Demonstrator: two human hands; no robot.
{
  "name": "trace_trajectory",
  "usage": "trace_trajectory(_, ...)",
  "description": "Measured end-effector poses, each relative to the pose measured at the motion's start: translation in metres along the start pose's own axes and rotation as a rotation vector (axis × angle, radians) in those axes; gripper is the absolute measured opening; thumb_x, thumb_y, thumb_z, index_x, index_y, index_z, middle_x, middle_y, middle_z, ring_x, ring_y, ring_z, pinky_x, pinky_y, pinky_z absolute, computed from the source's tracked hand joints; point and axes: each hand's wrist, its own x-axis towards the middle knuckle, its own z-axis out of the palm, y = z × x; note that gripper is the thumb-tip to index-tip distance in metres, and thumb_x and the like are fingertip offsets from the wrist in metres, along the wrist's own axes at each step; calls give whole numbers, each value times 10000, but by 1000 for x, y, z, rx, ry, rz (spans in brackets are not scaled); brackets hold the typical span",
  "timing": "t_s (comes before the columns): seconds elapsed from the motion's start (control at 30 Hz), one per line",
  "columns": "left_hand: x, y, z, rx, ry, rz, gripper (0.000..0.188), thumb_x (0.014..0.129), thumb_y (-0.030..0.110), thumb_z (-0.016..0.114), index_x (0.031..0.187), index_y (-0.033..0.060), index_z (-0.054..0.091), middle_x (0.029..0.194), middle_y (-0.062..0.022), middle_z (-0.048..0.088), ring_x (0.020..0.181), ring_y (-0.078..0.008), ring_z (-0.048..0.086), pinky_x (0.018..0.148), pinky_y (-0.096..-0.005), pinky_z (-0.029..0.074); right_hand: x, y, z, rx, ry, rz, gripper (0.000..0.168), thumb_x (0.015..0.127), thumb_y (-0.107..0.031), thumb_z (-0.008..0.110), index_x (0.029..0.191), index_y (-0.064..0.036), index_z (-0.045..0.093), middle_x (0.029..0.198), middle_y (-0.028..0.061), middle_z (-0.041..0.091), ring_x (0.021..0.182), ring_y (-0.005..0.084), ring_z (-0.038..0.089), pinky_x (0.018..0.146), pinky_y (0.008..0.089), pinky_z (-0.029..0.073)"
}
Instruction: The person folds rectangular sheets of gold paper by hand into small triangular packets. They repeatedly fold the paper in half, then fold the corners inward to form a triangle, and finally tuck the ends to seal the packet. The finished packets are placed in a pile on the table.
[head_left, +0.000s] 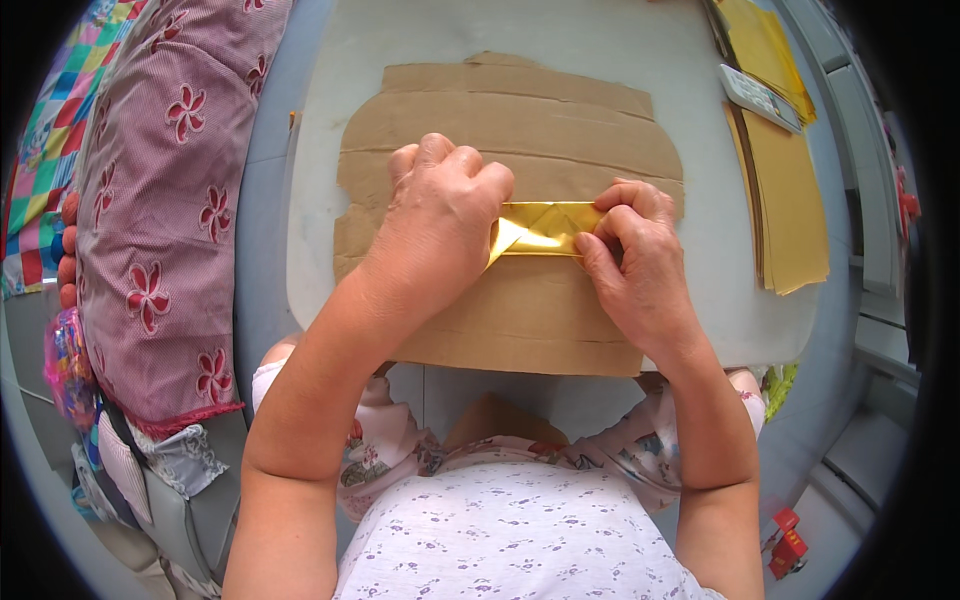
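A shiny gold foil sheet (551, 225), folded into a narrow strip with slanting creases, is held above a piece of brown corrugated cardboard (525, 330). My left hand (450, 210) grips the strip's left end, its fingers curled and mostly hiding that end. At the other end, my right hand (634, 247) pinches the foil between thumb and fingers. The cardboard lies on a pale table (697, 315) with rounded corners.
Stacks of yellow-gold sheets (791, 202) lie along the table's right side, with a white remote control (761, 97) across them. Left of the table is a seat covered by a pink flowered cloth (165, 187). A small red object (787, 551) is at lower right.
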Motion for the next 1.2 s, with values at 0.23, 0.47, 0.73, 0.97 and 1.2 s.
trace_trajectory(0.23, -7, 11, 9, 35, 82, 233, 289, 726, 34, 668, 1003, 85, 731, 830, -26, 582, 921, -239, 528, 883, -378, 437, -1, 2, 0, 9, 10, 4, 112, 826, -8, 668, 770, 46, 587, 1083, 161, 575, 1081, 336, 503, 952, 407, 424)
trace_trajectory(0.47, -17, 26, 12, 196, -93, 219, 438, 791, 99, 646, 1208, -33, 626, 1291, -205, 529, 1293, -354, 424, 1090, -442, 371, -2, 5, -1, -35, 26, -29, 129, 826, -17, 674, 765, 50, 582, 1070, 165, 570, 1064, 344, 505, 951, 406, 429)
trace_trajectory(0.73, -28, 33, 22, 47, -288, 101, 1037, 849, 695, 522, 1507, -54, 240, 1575, -281, 175, 1488, -395, 137, 1212, -489, 96, -6, 16, 0, -5, 73, -32, 144, 837, -53, 692, 830, 51, 592, 1096, 182, 564, 1084, 357, 502, 936, 430, 446)
trace_trajectory(0.97, -27, 36, 25, 82, -274, 86, 1126, 806, 791, 487, 1497, -69, 259, 1576, -280, 177, 1496, -389, 99, 1215, -484, 68, -31, 18, 4, -296, 45, -362, 489, 918, -372, 623, 1221, 12, 606, 1472, 259, 344, 1396, 425, 281, 1103, 494, 334)
trace_trajectory(1.2, -29, 34, 24, 100, -293, 105, 1152, 788, 789, 525, 1494, -78, 249, 1577, -284, 162, 1496, -394, 87, 1212, -488, 73, -39, 26, -13, -508, -60, -362, 703, 831, -560, 611, 1293, -30, 594, 1537, 246, 282, 1457, 410, 196, 1153, 503, 257)
